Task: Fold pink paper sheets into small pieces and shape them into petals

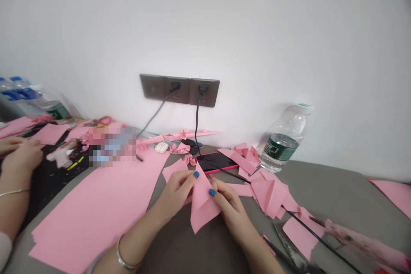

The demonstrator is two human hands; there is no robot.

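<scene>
A small folded piece of pink paper is held up over the grey table in the middle. My left hand pinches its upper left edge between thumb and fingers. On the right edge, my right hand grips the same paper, thumb in front and fingers behind. The paper's lower corner hangs down in a point. Just behind my hands lies a dark phone with a bright pink edge. Large pink sheets lie to the left of my left arm.
Folded pink pieces lie at the right, near a water bottle. Scissors rest at the lower right beside a black cable. Another person's hands hold pink paper at the far left. Sockets are on the wall.
</scene>
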